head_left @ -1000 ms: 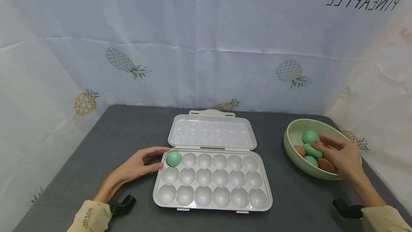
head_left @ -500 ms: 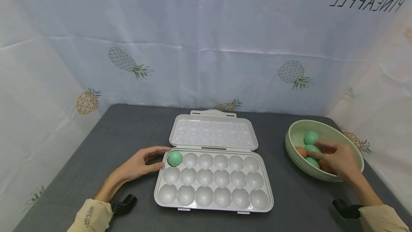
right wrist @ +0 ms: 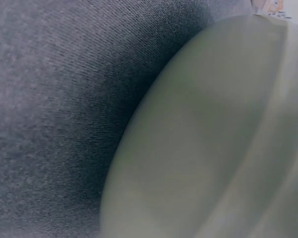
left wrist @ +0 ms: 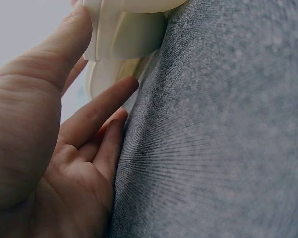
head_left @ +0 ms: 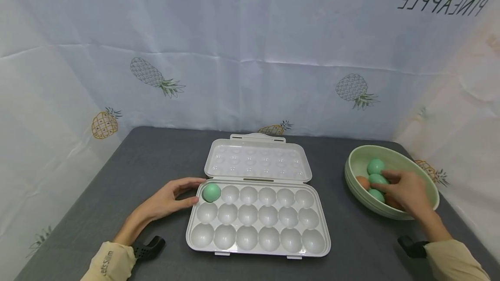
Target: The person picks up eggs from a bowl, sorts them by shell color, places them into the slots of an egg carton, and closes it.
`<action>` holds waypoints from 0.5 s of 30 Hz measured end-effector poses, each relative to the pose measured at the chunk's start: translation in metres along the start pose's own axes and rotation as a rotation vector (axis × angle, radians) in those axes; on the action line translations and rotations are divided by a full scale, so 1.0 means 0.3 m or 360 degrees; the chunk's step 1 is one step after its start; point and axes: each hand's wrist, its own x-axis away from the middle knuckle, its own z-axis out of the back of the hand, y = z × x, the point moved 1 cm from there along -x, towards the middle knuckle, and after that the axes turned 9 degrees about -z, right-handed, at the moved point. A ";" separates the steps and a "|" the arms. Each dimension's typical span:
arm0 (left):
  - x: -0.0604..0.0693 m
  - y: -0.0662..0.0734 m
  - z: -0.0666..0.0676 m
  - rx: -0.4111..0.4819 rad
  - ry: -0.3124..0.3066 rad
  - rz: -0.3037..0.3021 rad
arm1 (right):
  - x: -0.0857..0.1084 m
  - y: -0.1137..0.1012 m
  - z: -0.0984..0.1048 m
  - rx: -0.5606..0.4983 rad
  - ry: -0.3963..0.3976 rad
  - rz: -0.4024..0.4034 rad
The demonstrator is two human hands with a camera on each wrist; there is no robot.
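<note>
A white egg box (head_left: pixel 258 246) lies with its lid (head_left: pixel 258 155) folded back. One green egg (head_left: pixel 212 192) sits in its back left cup. My left hand (head_left: pixel 168 200) rests against the box's left edge, its thumb touching the side wall and its fingers fairly straight; the left wrist view shows the thumb against the box (left wrist: pixel 107 29). At the right, my right hand (head_left: pixel 406 190) reaches into a pale green bowl (head_left: pixel 359 196) and pinches a green egg (head_left: pixel 378 179) between thumb and fingers. Some eggs are hidden under that hand.
Other eggs lie in the bowl, including a green egg (head_left: pixel 376 166) behind and a brown egg (head_left: pixel 363 182) at the left. A dark grey cloth (head_left: pixel 168 151) covers the table. Pineapple-print curtains (head_left: pixel 242 90) hang behind and at both sides.
My right hand has moved left and lower in the bowl, its thumb and fingers coming around the middle green egg. The left hand and the egg box have stayed put.
</note>
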 end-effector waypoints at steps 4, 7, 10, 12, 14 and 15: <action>0.002 0.001 0.000 0.0001 0.0001 0.0013 | -0.011 -0.014 -0.007 0.0060 0.0037 0.0037; 0.001 0.001 0.000 0.0000 0.0002 0.0009 | -0.017 -0.018 -0.012 0.0090 0.0050 0.0047; 0.000 0.002 0.000 -0.0001 0.0002 0.0002 | -0.020 -0.016 -0.013 0.0094 0.0046 0.0057; 0.000 0.002 -0.001 -0.0002 0.0002 0.0001 | -0.023 -0.012 -0.013 0.0091 0.0044 0.0063; 0.000 0.002 -0.001 -0.0004 0.0002 0.0007 | -0.023 -0.008 -0.012 0.0078 0.0052 0.0059; 0.000 0.002 -0.002 -0.0004 0.0002 0.0010 | -0.022 -0.006 -0.012 0.0063 0.0057 0.0053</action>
